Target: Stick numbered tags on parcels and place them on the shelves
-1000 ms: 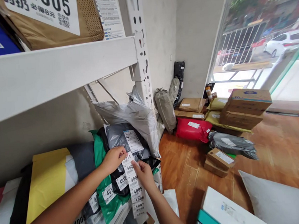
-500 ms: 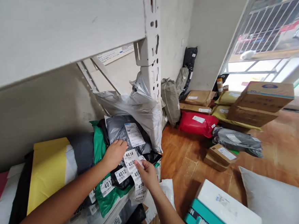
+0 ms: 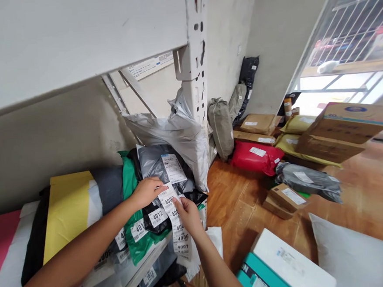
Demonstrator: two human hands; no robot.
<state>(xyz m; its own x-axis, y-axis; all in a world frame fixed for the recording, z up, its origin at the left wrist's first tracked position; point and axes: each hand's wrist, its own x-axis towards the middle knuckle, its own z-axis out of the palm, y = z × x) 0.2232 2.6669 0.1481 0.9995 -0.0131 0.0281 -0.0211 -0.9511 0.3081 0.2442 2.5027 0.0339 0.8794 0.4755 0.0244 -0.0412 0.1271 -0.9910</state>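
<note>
A long strip of numbered labels (image 3: 177,225) hangs from my two hands, its lower end curling down past the shelf edge. My right hand (image 3: 188,213) pinches the strip near its upper part, thumb on top. The fingers of my left hand (image 3: 149,191) close on the strip's top end and cover most of its first label. Just behind them lies a grey plastic parcel (image 3: 151,161) with a shipping label (image 3: 173,167). A black parcel tagged 4012 (image 3: 157,217) and a green parcel (image 3: 134,244) sit below my left wrist.
Yellow (image 3: 65,209) and pink (image 3: 3,239) parcels stand along the shelf at left. A white perforated post (image 3: 199,73) rises beside my work area. On the wooden floor lie a red parcel (image 3: 256,156), several cartons, a white-and-teal box (image 3: 291,259) and a white bag (image 3: 356,254).
My left fingers have moved from beside the strip onto its top label. The strip's lower end hangs straighter, and the view has shifted slightly.
</note>
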